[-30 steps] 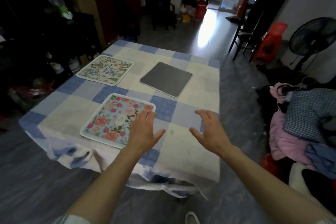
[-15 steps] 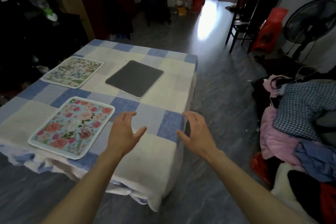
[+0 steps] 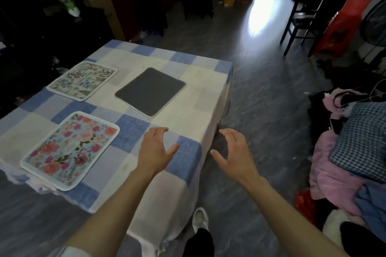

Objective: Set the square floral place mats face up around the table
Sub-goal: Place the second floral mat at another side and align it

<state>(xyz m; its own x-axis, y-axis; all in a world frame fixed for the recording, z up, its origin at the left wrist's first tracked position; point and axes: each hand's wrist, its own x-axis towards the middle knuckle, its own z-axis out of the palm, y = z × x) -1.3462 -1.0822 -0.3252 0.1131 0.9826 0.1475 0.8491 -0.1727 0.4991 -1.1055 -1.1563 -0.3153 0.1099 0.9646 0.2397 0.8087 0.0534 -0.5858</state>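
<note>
Both hands are held out over the near right corner of the tabletop (image 3: 208, 81), and nothing is gripped by either. The left hand (image 3: 155, 150) is seen palm down above a blue square of the checked tablecloth (image 3: 186, 156), fingers loosely spread and slightly curled, thumb stuck out to the right. The right hand (image 3: 235, 152) is hung just past the table's right edge, over the grey floor (image 3: 267, 98), fingers likewise spread and bent, thumb pointed back toward the left hand. A gap is kept between the two.

Three mats are laid out on the cloth. The rose-patterned mat (image 3: 70, 150) is placed face up at the near left, well to the left of the left hand, its near corner reaching almost to the table's front edge. The pale leafy mat (image 3: 82, 79) is set face up farther back on the left. The dark grey mat (image 3: 150, 92) is found in the middle, turned at an angle, only a plain dark surface shown; a pale edge peeks out beneath its near side, and whether that belongs to a second mat underneath cannot be told.

A white shoe (image 3: 200, 218) is glimpsed on the floor below the table corner. Heaped clothes (image 3: 344, 146) are piled at the right, and a dark wooden chair (image 3: 300, 14) is stood at the far right.
</note>
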